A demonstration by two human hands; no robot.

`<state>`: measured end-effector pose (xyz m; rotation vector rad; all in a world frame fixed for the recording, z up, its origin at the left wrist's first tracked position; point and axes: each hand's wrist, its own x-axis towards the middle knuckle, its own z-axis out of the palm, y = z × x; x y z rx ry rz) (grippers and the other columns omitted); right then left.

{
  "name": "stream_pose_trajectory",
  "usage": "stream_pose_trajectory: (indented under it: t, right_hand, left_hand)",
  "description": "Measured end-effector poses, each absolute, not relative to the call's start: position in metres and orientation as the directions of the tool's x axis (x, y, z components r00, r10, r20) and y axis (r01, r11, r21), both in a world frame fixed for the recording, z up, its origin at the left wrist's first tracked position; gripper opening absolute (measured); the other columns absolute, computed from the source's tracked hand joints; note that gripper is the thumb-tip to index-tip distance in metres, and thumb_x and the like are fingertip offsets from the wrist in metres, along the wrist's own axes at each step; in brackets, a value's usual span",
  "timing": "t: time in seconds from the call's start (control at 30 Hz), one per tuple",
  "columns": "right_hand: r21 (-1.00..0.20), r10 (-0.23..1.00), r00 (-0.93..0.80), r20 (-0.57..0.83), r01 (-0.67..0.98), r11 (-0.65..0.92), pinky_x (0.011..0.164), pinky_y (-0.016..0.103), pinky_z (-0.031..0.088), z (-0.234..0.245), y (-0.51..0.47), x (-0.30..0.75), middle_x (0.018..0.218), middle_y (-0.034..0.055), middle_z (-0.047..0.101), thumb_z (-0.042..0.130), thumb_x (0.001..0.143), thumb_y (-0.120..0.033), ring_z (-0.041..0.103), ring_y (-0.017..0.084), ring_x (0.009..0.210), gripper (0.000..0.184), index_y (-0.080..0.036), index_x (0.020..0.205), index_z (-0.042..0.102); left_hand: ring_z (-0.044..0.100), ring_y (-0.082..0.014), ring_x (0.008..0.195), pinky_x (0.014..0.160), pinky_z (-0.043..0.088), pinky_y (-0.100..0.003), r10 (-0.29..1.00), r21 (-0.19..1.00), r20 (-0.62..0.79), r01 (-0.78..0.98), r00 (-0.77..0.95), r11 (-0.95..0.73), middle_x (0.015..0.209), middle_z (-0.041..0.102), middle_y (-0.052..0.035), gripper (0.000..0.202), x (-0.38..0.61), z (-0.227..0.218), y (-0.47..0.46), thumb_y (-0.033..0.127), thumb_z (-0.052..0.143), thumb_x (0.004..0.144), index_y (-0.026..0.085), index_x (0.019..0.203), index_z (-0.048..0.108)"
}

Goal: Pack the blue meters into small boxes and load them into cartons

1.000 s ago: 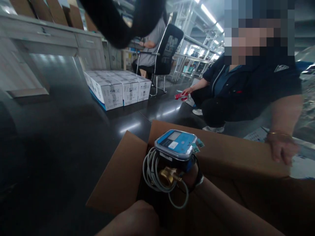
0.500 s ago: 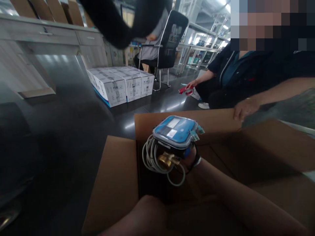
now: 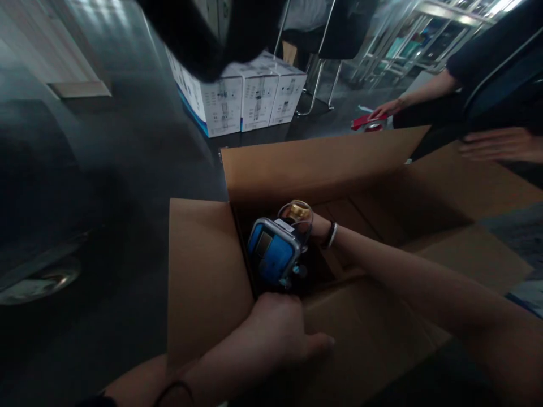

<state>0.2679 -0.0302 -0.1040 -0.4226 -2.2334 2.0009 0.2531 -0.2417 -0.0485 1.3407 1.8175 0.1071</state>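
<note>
A meter (image 3: 274, 251) with a blue face, clear cover and brass fitting is tilted inside the open cardboard box (image 3: 207, 271), at its left end. My right hand (image 3: 311, 223), a bracelet at the wrist, is closed around the meter's brass end; a thin cable loops beside it. Its fingertips are mostly hidden. Over the box's near edge lies my left hand (image 3: 278, 328), just below the meter. Its thumb stretches along the near flap and the other fingers bend over the edge, their tips out of sight.
Across the box, another person's hand (image 3: 500, 144) is at the right flap. That person's other hand (image 3: 388, 108) holds a red tape dispenser (image 3: 365, 122). White printed cartons (image 3: 258, 99) stand on the floor behind, near a chair (image 3: 343, 34). A dark blurred shape (image 3: 203, 45) crosses the top.
The meter has gone down from above the box into it and turned, brass end now away from me. My left hand has come further into view. The view has tilted down.
</note>
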Motion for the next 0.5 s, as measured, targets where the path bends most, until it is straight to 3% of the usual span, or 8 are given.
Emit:
stream_pose_trajectory:
  t: [0.13,0.3,0.4,0.5]
  right_hand:
    - [-0.938,0.026,-0.995,-0.099,0.102,0.332,0.06,0.023,0.044,-0.113,-0.036,0.256,0.068,0.002,0.058,0.067,0.057,-0.034,0.05,0.01,0.062,0.029,-0.013,0.07,0.054]
    - [-0.805,-0.116,-0.991,-0.073,-0.01,0.593,0.065,0.025,0.045,-0.106,-0.044,0.263,0.074,0.0057,0.059,0.056,0.073,-0.033,0.053,0.013,0.07,0.021,-0.012,0.074,0.055]
    - [-0.609,-0.322,-0.942,-0.094,-0.202,0.767,0.081,0.032,0.043,-0.098,-0.051,0.261,0.078,0.0077,0.06,0.05,0.079,-0.024,0.053,0.018,0.087,0.014,-0.013,0.075,0.058]
    - [-0.334,-0.481,-0.839,-0.254,-0.391,0.858,0.09,0.038,0.038,-0.1,-0.066,0.254,0.085,0.0104,0.061,0.044,0.081,-0.014,0.047,0.023,0.103,0.017,-0.013,0.078,0.061]
  left_hand:
    - [0.063,-0.0345,0.071,0.058,0.05,-0.042,0.831,0.531,-0.556,0.761,-0.018,0.372,0.08,0.067,-0.0167,0.064,0.253,-0.055,-0.242,0.066,0.046,0.067,0.008,0.088,0.065]
    - [0.063,-0.0317,0.067,0.054,0.049,-0.039,0.906,0.592,-0.412,0.785,0.1,0.182,0.077,0.065,-0.0176,0.058,0.257,-0.064,-0.245,0.058,0.041,0.078,0.005,0.089,0.062]
    - [0.062,-0.0295,0.064,0.052,0.048,-0.037,0.936,0.593,-0.34,0.793,0.089,0.14,0.076,0.064,-0.0165,0.052,0.262,-0.069,-0.248,0.055,0.043,0.078,0.006,0.087,0.061]
    - [0.061,-0.0269,0.063,0.052,0.048,-0.035,0.96,0.579,-0.276,0.806,0.051,0.124,0.075,0.062,-0.0157,0.049,0.267,-0.075,-0.251,0.052,0.045,0.078,0.006,0.088,0.06]
